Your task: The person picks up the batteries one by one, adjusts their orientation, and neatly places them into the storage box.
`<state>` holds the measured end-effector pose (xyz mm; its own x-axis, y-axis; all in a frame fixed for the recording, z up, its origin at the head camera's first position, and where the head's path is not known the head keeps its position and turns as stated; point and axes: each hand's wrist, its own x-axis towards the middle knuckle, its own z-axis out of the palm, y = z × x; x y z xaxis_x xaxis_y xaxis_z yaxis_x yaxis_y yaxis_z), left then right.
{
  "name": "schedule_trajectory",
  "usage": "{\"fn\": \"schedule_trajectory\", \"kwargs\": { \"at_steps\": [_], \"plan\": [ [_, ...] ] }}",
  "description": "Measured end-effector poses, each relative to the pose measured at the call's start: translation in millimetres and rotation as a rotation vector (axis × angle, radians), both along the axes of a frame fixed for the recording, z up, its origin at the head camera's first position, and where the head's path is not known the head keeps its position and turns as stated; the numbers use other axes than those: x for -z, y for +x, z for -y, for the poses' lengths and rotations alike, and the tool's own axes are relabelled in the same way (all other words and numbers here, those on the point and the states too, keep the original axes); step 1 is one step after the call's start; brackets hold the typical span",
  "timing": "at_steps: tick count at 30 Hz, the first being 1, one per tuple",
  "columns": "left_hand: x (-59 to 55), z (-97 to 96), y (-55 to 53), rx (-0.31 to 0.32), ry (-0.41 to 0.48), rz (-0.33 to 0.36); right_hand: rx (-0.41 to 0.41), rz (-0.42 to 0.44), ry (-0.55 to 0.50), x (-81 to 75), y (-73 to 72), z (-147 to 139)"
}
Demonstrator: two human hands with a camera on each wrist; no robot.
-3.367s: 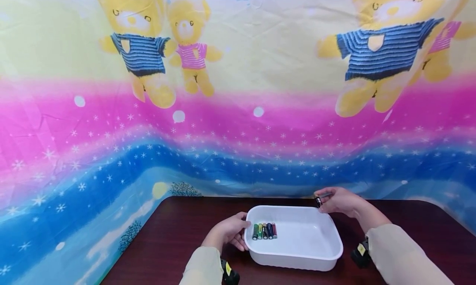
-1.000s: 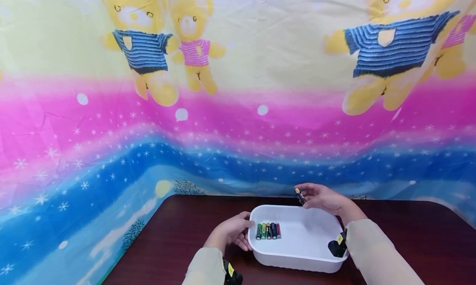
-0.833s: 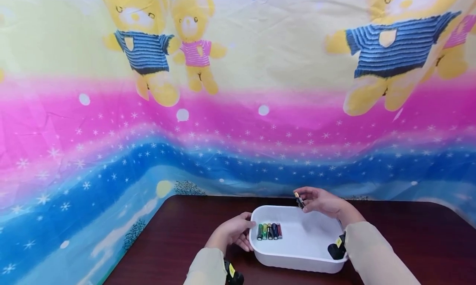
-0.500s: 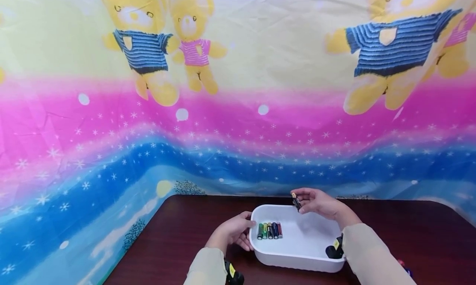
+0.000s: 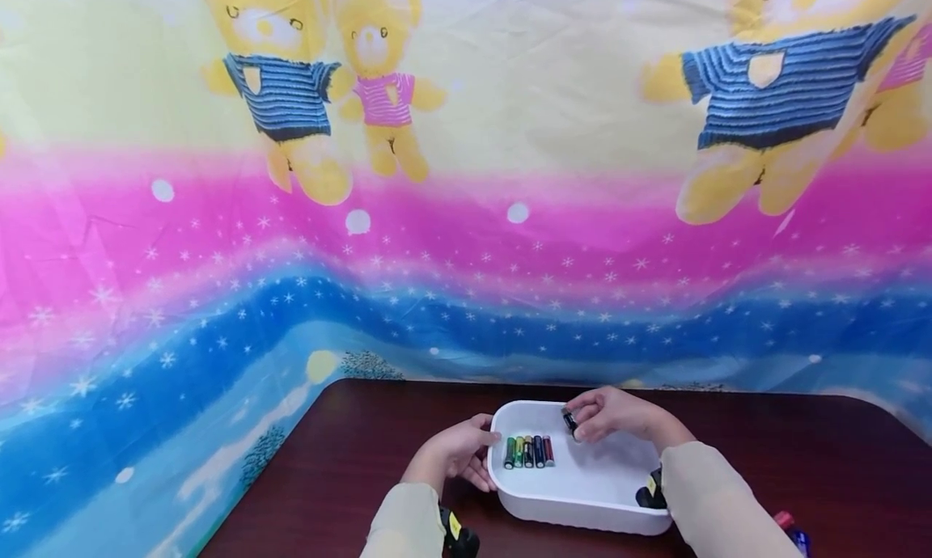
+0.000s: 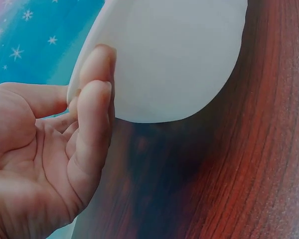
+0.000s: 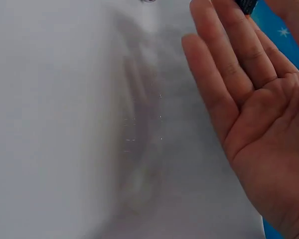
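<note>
red and blue items (image 5: 784,520) lie nearest, beside the right sleeve (image 5: 721,501); in the white tray (image 5: 582,515), five batteries (image 5: 528,452) are lined up, a sixth seemingly left to place. the left hand (image 5: 457,451) pinches the tray's left rim; farther off, the right hand (image 5: 607,415) pinches the sixth battery (image 5: 570,424) over the tray.

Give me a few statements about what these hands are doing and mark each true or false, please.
1. The right hand pinches a dark battery. True.
2. The left hand also holds a battery. False: it grips the edge of the tray.
3. Five batteries lie side by side in the tray. True.
4. The tray is dark brown. False: it is white; the table is dark brown.
5. The cloth behind the table shows teddy bears. True.
</note>
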<state>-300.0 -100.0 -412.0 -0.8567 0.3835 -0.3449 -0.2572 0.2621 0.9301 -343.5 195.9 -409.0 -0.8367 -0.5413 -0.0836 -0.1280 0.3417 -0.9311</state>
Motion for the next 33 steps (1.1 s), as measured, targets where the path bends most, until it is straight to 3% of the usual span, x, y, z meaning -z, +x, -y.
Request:
{"fn": "schedule_trajectory", "kwargs": {
  "at_steps": [8,16,33],
  "plan": [
    [0.7,2.8,-0.4,0.005,0.003,0.012,-0.064,-0.096,0.135,3.9,3.7,12.8],
    [2.0,3.3,-0.7,0.013,0.005,0.008,-0.025,-0.186,0.296,12.0,3.5,30.7],
    [-0.3,0.3,-0.5,0.035,0.01,-0.002,-0.033,-0.216,0.39,11.6,7.1,39.2]
  ]
}}
